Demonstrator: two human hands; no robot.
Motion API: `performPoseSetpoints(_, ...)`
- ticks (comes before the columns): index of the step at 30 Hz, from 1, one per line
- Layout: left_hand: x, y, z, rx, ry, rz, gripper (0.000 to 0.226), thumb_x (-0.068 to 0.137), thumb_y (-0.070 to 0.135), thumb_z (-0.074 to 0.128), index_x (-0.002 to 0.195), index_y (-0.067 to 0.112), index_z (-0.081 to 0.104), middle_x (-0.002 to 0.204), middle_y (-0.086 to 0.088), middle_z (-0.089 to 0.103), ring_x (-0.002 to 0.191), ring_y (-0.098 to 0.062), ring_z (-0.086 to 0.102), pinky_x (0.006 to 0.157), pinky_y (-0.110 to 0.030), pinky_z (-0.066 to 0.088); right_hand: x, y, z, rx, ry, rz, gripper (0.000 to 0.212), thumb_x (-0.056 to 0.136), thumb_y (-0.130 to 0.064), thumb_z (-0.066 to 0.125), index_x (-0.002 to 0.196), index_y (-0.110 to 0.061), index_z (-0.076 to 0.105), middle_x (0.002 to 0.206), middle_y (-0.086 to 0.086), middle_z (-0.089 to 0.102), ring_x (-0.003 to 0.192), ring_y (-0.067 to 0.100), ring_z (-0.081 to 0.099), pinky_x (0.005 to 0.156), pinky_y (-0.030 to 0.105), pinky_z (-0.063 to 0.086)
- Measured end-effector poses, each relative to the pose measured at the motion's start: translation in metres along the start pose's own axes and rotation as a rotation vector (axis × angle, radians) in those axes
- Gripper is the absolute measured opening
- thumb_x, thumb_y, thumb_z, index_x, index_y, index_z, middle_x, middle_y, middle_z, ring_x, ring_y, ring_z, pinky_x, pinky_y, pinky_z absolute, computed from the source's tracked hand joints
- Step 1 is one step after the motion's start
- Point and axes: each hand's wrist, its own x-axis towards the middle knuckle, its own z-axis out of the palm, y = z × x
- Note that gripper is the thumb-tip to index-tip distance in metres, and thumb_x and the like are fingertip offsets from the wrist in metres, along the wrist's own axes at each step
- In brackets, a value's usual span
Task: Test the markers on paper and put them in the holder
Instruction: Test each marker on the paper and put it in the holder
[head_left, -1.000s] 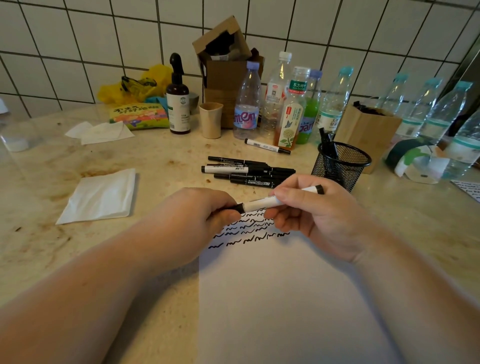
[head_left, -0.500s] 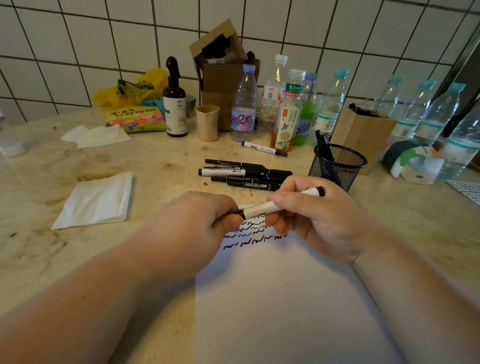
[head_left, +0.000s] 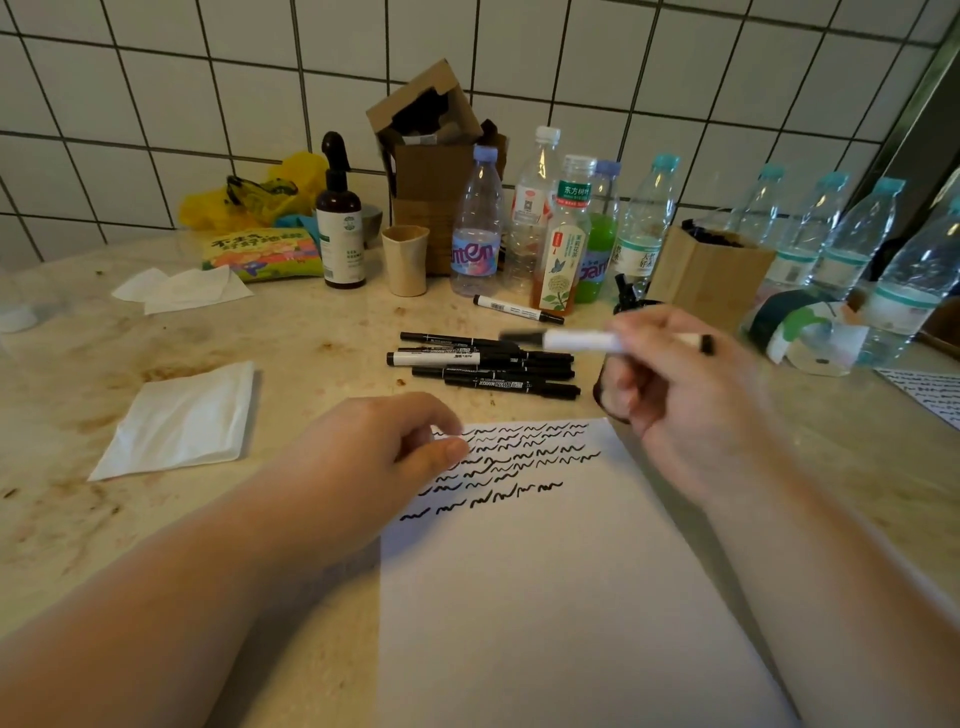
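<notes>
White paper sheet (head_left: 545, 597) with black squiggle rows lies nearest me. My left hand (head_left: 374, 452) rests at its top-left edge, fingers loosely curled, holding nothing. My right hand (head_left: 675, 384) grips a white-barrelled black-capped marker (head_left: 582, 341), lifted above the paper's far corner. Testing looks done; next comes dropping it in the black mesh holder (head_left: 605, 389), mostly hidden behind that hand. Room is tight: loose black markers (head_left: 493, 364) left, bottles (head_left: 644, 223) beyond.

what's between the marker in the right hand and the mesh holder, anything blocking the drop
Nothing visible blocks it. The right hand holds the white marker level, in front of and above the mesh holder, which the hand mostly hides. The pile of markers lies to the holder's left, out of the way.
</notes>
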Motion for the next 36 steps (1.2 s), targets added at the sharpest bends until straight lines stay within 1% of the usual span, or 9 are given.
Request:
performPoseSetpoints(4,-0.002,-0.005,0.003,0.078,0.011,-0.056,0.016,0.092,0.048,0.056,0.083,0.038,0.066,0.073,0.016,0.067,0.065,-0.001,0.061,0.054,-0.016,0.047,0.007,-0.022,-0.019,0.064,0.289,-0.313,0.016,0.088,-0.006,0.062,0.083,-0.018,0.072,0.066,-0.003,0.065,0.062,0.014,0.054,0.057,0.026,0.041)
performPoseSetpoints(7,-0.002,-0.006,0.004,0.111,0.009,-0.074,0.020,0.092,0.047,0.056,0.078,0.036,0.065,0.067,0.017,0.066,0.060,-0.005,0.061,0.054,-0.021,0.049,0.013,-0.022,-0.030,-0.219,0.528,-0.400,0.006,0.090,-0.023,0.064,0.089,-0.025,0.070,0.062,-0.007,0.060,0.058,0.013,0.053,0.056,0.028,0.041)
performPoseSetpoints(9,-0.002,-0.007,0.004,0.124,-0.003,-0.083,0.020,0.091,0.046,0.056,0.077,0.036,0.065,0.067,0.018,0.066,0.059,-0.005,0.061,0.053,-0.021,0.048,0.019,-0.015,-0.038,-0.502,0.650,-0.379,0.018,0.087,-0.043,0.061,0.090,-0.028,0.070,0.064,-0.008,0.058,0.060,0.016,0.051,0.057,0.031,0.039)
performPoseSetpoints(11,-0.001,-0.008,0.004,0.140,-0.028,-0.090,0.018,0.091,0.046,0.056,0.079,0.037,0.066,0.069,0.018,0.066,0.063,-0.003,0.061,0.057,-0.020,0.050,0.023,-0.010,-0.044,-0.677,0.700,-0.327,0.029,0.088,-0.049,0.058,0.095,-0.025,0.072,0.066,-0.008,0.055,0.060,0.014,0.049,0.057,0.028,0.036)
performPoseSetpoints(15,0.000,-0.013,0.005,0.124,-0.077,-0.064,0.017,0.081,0.057,0.063,0.083,0.041,0.064,0.084,0.023,0.063,0.078,0.003,0.058,0.070,-0.020,0.050,0.026,-0.002,-0.047,-0.795,0.626,-0.245,0.025,0.095,-0.040,0.059,0.103,-0.020,0.073,0.066,-0.013,0.056,0.060,0.004,0.048,0.055,0.025,0.034)
performPoseSetpoints(20,0.001,-0.017,0.002,0.173,-0.272,-0.030,0.076,0.047,0.096,0.051,0.111,0.057,0.049,0.111,0.033,0.044,0.112,0.001,0.042,0.097,-0.030,0.044,0.029,0.006,-0.046,-0.843,0.556,-0.152,0.026,0.094,-0.040,0.063,0.107,-0.020,0.074,0.080,-0.008,0.066,0.078,0.018,0.061,0.063,0.026,0.041)
performPoseSetpoints(24,-0.001,-0.015,0.003,0.199,-0.323,-0.016,0.085,0.044,0.094,0.057,0.121,0.062,0.039,0.120,0.034,0.034,0.119,-0.005,0.034,0.102,-0.035,0.041,0.030,0.007,-0.043,-0.771,0.570,-0.158,0.023,0.091,-0.035,0.068,0.112,-0.025,0.071,0.080,-0.010,0.067,0.079,0.016,0.064,0.069,0.027,0.047)
performPoseSetpoints(28,-0.003,-0.014,0.003,0.174,-0.321,-0.016,0.086,0.047,0.089,0.062,0.125,0.059,0.040,0.123,0.030,0.035,0.119,-0.007,0.034,0.102,-0.034,0.040,0.025,0.005,-0.035,-0.697,0.631,-0.232,0.017,0.089,-0.028,0.072,0.102,-0.027,0.060,0.082,-0.010,0.065,0.074,0.010,0.063,0.065,0.021,0.048)
performPoseSetpoints(36,-0.003,-0.014,0.003,0.165,-0.326,0.010,0.080,0.053,0.085,0.064,0.125,0.057,0.041,0.123,0.028,0.035,0.117,-0.007,0.034,0.100,-0.033,0.039,0.015,-0.010,-0.014,-0.735,0.567,-0.223,0.017,0.088,-0.026,0.074,0.102,-0.024,0.064,0.093,-0.003,0.069,0.082,0.015,0.068,0.054,0.011,0.046)
